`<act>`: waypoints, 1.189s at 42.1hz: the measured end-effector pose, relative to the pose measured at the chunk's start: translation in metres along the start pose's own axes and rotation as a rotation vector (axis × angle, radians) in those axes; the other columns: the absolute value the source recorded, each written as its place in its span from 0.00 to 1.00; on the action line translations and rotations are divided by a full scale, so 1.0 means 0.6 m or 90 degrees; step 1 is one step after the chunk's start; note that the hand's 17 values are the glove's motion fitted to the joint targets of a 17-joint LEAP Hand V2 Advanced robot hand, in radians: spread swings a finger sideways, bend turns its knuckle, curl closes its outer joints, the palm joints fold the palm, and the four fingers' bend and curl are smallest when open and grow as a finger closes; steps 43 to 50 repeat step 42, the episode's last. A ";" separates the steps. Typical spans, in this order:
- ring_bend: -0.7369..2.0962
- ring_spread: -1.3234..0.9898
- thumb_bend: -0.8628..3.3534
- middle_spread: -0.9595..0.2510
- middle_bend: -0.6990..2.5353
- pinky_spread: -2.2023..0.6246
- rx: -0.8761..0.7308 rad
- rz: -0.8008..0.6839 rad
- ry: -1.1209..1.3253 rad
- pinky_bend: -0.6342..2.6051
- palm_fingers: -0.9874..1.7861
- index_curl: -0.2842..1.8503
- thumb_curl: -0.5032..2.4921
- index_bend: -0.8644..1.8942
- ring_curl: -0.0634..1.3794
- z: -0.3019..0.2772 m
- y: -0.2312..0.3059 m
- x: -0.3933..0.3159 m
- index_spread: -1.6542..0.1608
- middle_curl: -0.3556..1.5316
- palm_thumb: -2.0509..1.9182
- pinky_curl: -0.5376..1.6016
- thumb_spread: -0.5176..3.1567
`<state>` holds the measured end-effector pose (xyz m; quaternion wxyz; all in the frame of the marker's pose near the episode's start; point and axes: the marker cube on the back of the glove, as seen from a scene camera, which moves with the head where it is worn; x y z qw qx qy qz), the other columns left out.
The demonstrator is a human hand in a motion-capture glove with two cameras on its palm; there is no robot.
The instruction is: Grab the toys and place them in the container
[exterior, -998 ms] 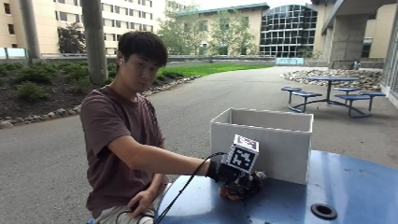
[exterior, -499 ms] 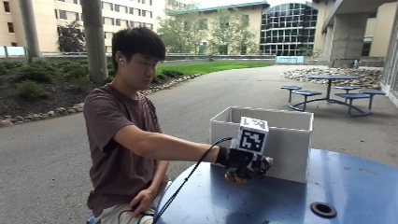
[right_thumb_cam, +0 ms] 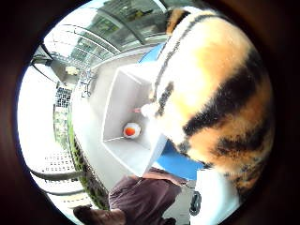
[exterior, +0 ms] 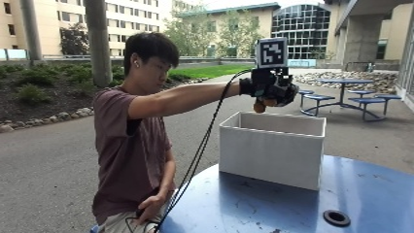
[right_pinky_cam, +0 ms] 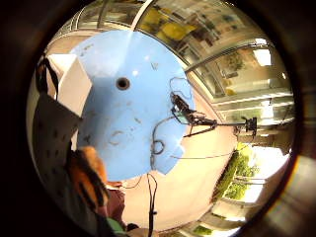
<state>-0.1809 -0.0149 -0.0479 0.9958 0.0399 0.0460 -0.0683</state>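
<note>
In the outside view the gloved right hand [exterior: 271,90] was raised at upper centre of the frame, above the open white container [exterior: 272,148], its fingers curled round an orange-and-black striped plush toy [exterior: 260,106] that showed just under the glove. The container stood on the round blue counter [exterior: 271,208] at lower right, with a dark hole [exterior: 336,217] in the counter in front of it (nothing stood between the hand and the container's open top). The thumb-side palm view showed the striped toy [right_thumb_cam: 220,93] close against the palm and a small orange-and-white ball [right_thumb_cam: 131,130] lying on the container's floor [right_thumb_cam: 126,117].
</note>
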 end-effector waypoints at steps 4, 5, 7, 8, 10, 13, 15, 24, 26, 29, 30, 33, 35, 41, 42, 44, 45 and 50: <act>0.82 0.41 0.28 0.58 0.62 0.75 0.014 -0.030 -0.014 0.52 0.66 0.33 0.55 0.50 0.51 -0.036 -0.023 -0.061 0.75 0.67 0.68 0.43 0.35; 0.82 0.41 0.28 0.57 0.62 0.75 0.019 -0.045 -0.019 0.52 0.66 0.33 0.55 0.50 0.51 -0.040 -0.030 -0.078 0.75 0.67 0.68 0.43 0.35; 0.82 0.41 0.28 0.57 0.62 0.75 0.027 -0.073 -0.031 0.53 0.65 0.33 0.56 0.50 0.51 -0.047 -0.043 -0.114 0.74 0.68 0.68 0.43 0.34; 0.82 0.41 0.28 0.57 0.62 0.75 0.031 -0.086 -0.036 0.53 0.65 0.34 0.57 0.49 0.51 -0.049 -0.050 -0.130 0.74 0.68 0.68 0.43 0.33; 0.82 0.41 0.28 0.57 0.62 0.75 0.035 -0.105 -0.037 0.53 0.65 0.34 0.57 0.49 0.52 -0.048 -0.062 -0.161 0.73 0.69 0.68 0.43 0.32; 0.82 0.41 0.28 0.56 0.62 0.75 0.034 -0.127 -0.024 0.53 0.65 0.35 0.58 0.49 0.52 -0.035 -0.078 -0.185 0.73 0.69 0.68 0.43 0.31; 0.82 0.41 0.28 0.56 0.62 0.75 0.032 -0.137 -0.025 0.53 0.65 0.36 0.59 0.48 0.52 -0.023 -0.086 -0.190 0.72 0.70 0.68 0.43 0.30; 0.82 0.41 0.26 0.54 0.60 0.75 -0.076 -0.162 -0.047 0.56 0.61 0.37 0.60 0.42 0.53 0.047 -0.123 -0.317 0.72 0.70 0.68 0.44 0.28; 0.81 0.41 0.25 0.53 0.57 0.75 -0.121 -0.169 -0.040 0.59 0.56 0.36 0.59 0.36 0.52 0.063 -0.124 -0.321 0.75 0.69 0.66 0.45 0.29; 0.74 0.44 0.22 0.61 0.40 0.75 -0.148 -0.184 -0.045 0.77 0.28 0.31 0.54 0.26 0.49 0.079 -0.125 -0.331 0.81 0.62 0.59 0.52 0.36; 0.73 0.46 0.21 0.64 0.38 0.76 -0.146 -0.187 -0.047 0.79 0.27 0.31 0.53 0.27 0.49 0.081 -0.127 -0.339 0.82 0.60 0.58 0.53 0.37; 0.66 0.49 0.20 0.70 0.31 0.76 -0.138 -0.190 -0.055 0.82 0.25 0.26 0.50 0.28 0.43 0.081 -0.127 -0.350 0.83 0.55 0.56 0.54 0.40; 0.64 0.50 0.20 0.74 0.28 0.76 -0.134 -0.190 -0.061 0.82 0.26 0.24 0.48 0.28 0.40 0.079 -0.126 -0.337 0.84 0.52 0.56 0.54 0.41; 0.60 0.53 0.20 0.79 0.25 0.76 -0.125 -0.190 -0.064 0.80 0.29 0.20 0.44 0.29 0.34 0.074 -0.121 -0.323 0.84 0.47 0.54 0.55 0.45; 0.60 0.53 0.20 0.80 0.24 0.76 -0.123 -0.185 -0.064 0.80 0.29 0.19 0.43 0.29 0.34 0.072 -0.119 -0.323 0.84 0.46 0.54 0.55 0.46; 0.60 0.53 0.20 0.80 0.24 0.76 -0.123 -0.185 -0.064 0.80 0.29 0.19 0.43 0.29 0.34 0.072 -0.119 -0.323 0.84 0.46 0.54 0.55 0.46; 0.60 0.53 0.20 0.80 0.24 0.76 -0.123 -0.185 -0.064 0.80 0.29 0.19 0.43 0.29 0.34 0.072 -0.119 -0.323 0.84 0.46 0.54 0.55 0.46; 0.60 0.53 0.20 0.80 0.24 0.76 -0.123 -0.185 -0.064 0.80 0.29 0.19 0.43 0.29 0.34 0.072 -0.119 -0.323 0.84 0.46 0.54 0.55 0.46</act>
